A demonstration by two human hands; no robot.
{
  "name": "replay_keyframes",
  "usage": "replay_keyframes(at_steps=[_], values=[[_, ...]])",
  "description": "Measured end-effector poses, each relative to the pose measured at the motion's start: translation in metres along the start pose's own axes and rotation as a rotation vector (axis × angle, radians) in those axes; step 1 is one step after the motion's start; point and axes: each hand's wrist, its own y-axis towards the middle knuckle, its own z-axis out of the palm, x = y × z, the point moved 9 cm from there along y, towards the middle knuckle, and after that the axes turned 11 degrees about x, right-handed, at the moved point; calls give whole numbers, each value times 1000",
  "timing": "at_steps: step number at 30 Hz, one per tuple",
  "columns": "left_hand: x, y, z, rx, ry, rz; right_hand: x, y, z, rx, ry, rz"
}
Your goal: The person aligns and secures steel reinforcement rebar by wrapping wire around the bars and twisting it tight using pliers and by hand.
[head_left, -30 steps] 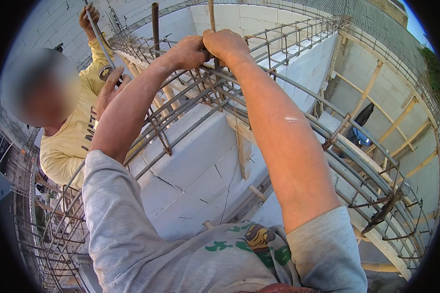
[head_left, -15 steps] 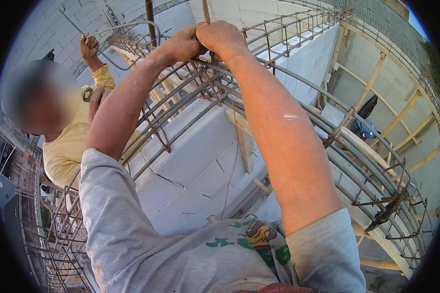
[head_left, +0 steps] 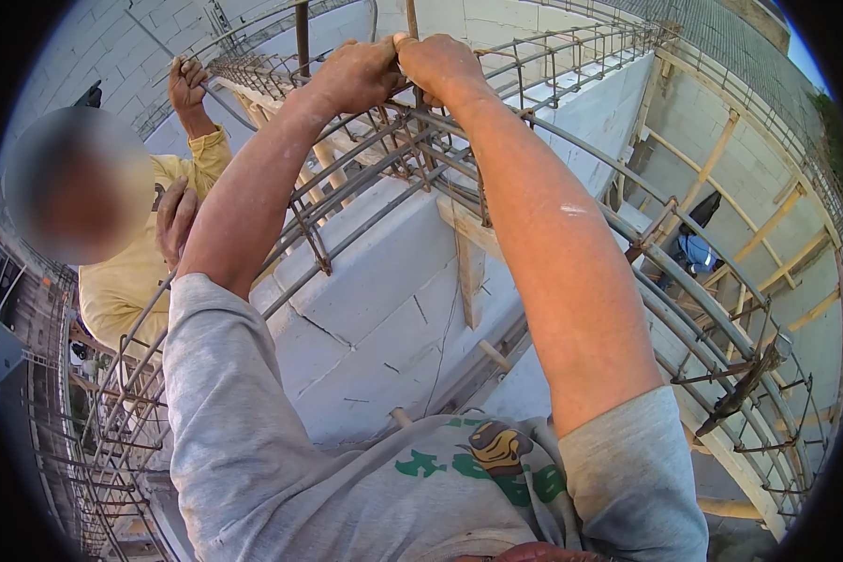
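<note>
Both my hands are raised at the top of the view, close together over a junction of the steel rebar cage (head_left: 405, 155). My left hand (head_left: 361, 77) is closed at the bars, with its fingertips turned away from me. Beside it, my right hand (head_left: 440, 67) is closed too, its thumb side against an upright steel bar (head_left: 411, 19). Whatever the fingers grip is hidden behind the knuckles. Long ribbed bars and square stirrups run out below and to both sides of my hands.
At left a co-worker in a yellow shirt (head_left: 117, 281) holds up a thin grey rod (head_left: 150, 33). White block walls (head_left: 375, 318) stand beneath the cage. Timber braces (head_left: 712, 169) and a curved rebar cage (head_left: 731, 328) are on the right, with a dark tool-like object (head_left: 745, 398) on its bars.
My hands appear slightly further right in the view and stay together at the junction. The grey loop between the co-worker and my hands has changed shape, and the co-worker's lower hand has shifted.
</note>
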Motion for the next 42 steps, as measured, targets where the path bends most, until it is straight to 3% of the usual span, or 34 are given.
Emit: replay_keyframes(at_steps=[4, 7, 10, 13, 20, 21, 25, 33, 39, 42], values=[[-4, -4, 6, -93, 50, 74, 4, -10, -2, 79, -31, -1], [12, 0, 17, -31, -131, -7, 4, -3, 1, 64, -99, -14], [2, -8, 4, -51, -43, -35, 6, 11, 6, -10, -269, -121], [2, -7, 6, -30, -44, -52, 2, -2, -1, 3, -37, -46], [24, 10, 8, -46, -384, -19, 11, -14, -6, 62, 30, -23], [26, 11, 15, 227, -555, -142, 11, -16, -6, 86, 56, -16], [22, 13, 15, 174, -539, -62, 6, -7, -5, 1, -42, -39], [19, -2, 14, 419, -528, -52, 13, -16, -10, -8, -152, -24], [11, -10, -3, 21, -327, -44, 9, -15, -3, 61, -137, -32], [18, -3, 11, 250, -349, -142, 17, -20, -8, 7, -242, -68]])
